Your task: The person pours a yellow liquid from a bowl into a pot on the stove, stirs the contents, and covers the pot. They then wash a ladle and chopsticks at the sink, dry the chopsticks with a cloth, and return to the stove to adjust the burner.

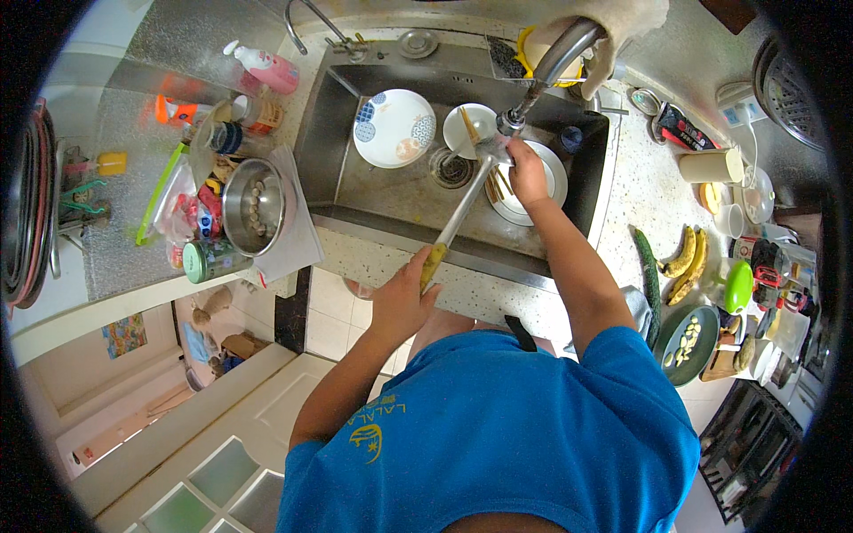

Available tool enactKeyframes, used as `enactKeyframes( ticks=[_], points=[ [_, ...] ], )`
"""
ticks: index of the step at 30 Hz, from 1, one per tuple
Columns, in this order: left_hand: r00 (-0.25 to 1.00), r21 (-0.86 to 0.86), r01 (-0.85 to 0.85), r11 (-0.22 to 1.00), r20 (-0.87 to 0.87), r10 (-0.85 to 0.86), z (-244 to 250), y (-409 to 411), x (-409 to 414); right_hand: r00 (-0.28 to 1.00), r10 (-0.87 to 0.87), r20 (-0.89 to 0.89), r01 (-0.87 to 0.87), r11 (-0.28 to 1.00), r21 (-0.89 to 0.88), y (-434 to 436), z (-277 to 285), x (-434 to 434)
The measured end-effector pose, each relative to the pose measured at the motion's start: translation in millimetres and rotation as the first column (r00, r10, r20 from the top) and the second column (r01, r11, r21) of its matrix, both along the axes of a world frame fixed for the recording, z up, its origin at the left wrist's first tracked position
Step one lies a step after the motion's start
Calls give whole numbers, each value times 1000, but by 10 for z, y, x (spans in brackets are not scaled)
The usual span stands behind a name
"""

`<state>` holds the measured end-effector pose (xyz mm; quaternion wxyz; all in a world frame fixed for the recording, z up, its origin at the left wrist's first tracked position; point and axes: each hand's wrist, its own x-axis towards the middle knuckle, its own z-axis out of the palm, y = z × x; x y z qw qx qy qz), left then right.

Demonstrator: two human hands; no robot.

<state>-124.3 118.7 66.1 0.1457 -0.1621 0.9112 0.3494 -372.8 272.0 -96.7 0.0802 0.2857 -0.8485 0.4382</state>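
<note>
My left hand [403, 290] grips the yellow handle of a long metal cooking utensil [466, 200], which slants up over the sink [373, 200]. At its far end, my right hand [528, 174] holds the broad metal head beneath the faucet nozzle [512, 121]. The head's exact shape is partly hidden by water or glare and my fingers. In the basin, a white plate with blue and orange circles [393, 126] lies on the left. A white bowl [460, 136] sits behind the utensil. White dishes [560, 176] are stacked under my right forearm, with wooden chopsticks [496, 190] across them.
Left of the sink stand a steel pot [273, 193], a green-lidded jar [213, 260] and a pink pump bottle [273, 66]. To the right lie a cucumber [645, 266], bananas [690, 266] and a green plate [706, 333] with pale slices. A drain [450, 170] is in the basin.
</note>
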Motion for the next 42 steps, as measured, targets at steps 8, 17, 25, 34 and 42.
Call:
enactKeyframes(
  ticks=[8,17,25,34,42],
  points=[
    [991,258,18,966,-130,16,-307,-13,-61,834,213,509,-334,929,158,-58,225,155],
    [990,137,108,985,-105,-94,-212,54,-98,755,-143,640,-26,969,247,-406,72,-165],
    [986,42,157,987,-67,-153,-185,16,-44,787,-226,574,9,935,355,-497,-112,-336],
    [980,-11,199,980,-5,-199,-165,-8,-15,721,92,687,-267,952,152,-502,13,-291],
    [964,-57,254,966,-68,-258,-162,-59,84,310,101,945,-7,995,-104,-229,-3,-497]
  ],
)
